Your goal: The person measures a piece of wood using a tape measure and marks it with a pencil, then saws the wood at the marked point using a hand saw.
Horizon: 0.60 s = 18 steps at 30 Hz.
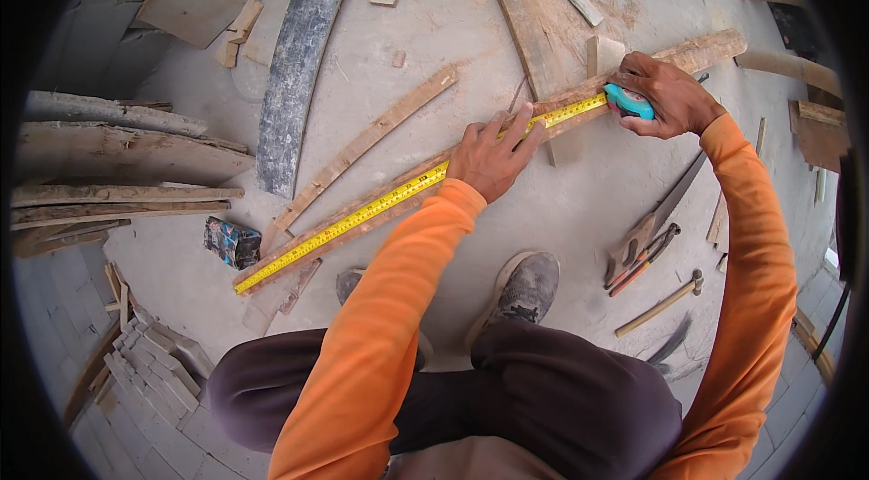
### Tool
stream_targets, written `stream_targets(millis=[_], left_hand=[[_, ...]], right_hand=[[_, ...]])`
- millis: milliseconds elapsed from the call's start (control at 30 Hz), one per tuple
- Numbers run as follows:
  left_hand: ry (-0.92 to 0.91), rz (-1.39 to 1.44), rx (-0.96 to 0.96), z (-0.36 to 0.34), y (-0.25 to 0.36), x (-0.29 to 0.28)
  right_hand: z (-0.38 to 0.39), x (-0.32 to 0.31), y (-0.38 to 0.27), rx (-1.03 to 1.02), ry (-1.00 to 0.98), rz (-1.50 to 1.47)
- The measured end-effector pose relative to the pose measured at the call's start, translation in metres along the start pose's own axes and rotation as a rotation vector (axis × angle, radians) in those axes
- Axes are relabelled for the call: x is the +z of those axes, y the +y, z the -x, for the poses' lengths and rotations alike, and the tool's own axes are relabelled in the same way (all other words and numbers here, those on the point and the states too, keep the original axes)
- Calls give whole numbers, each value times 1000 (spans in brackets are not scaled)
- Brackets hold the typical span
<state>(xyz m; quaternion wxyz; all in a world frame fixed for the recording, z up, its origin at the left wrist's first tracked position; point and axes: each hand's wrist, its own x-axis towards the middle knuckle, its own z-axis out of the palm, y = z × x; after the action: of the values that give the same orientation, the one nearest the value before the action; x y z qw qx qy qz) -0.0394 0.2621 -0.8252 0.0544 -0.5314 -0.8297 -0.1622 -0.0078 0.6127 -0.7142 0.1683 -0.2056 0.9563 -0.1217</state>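
Observation:
A long wooden batten [704,50] lies slantwise before me, from the lower left up to the far right. Along it runs a yellow tape blade [348,224], its end at the batten's near left end. My right hand [674,95] grips the turquoise tape measure [631,103] from which the blade comes, close to the batten's far part. About midway, my left hand [496,154] rests over blade and batten with fingers stretched out, covering a stretch of the markings.
To the right lie a handsaw [665,204], pincers with orange handles [638,264] and a hammer [661,303]. A thinner wooden strip [380,134] and a grey-stained plank [303,63] are left of the batten. A small printed box [233,243] sits near its left end. Boards [127,154] crowd the left side.

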Motion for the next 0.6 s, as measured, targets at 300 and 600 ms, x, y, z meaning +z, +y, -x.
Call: stream_targets(millis=[300,600], left_hand=[[-28,-11,-7,0,-1,0],[-31,-9,-1,1,-2,-1]], right_hand=[[-5,3,-6,122,21,-64],[-16,-9,-12,236,-54,-96]])
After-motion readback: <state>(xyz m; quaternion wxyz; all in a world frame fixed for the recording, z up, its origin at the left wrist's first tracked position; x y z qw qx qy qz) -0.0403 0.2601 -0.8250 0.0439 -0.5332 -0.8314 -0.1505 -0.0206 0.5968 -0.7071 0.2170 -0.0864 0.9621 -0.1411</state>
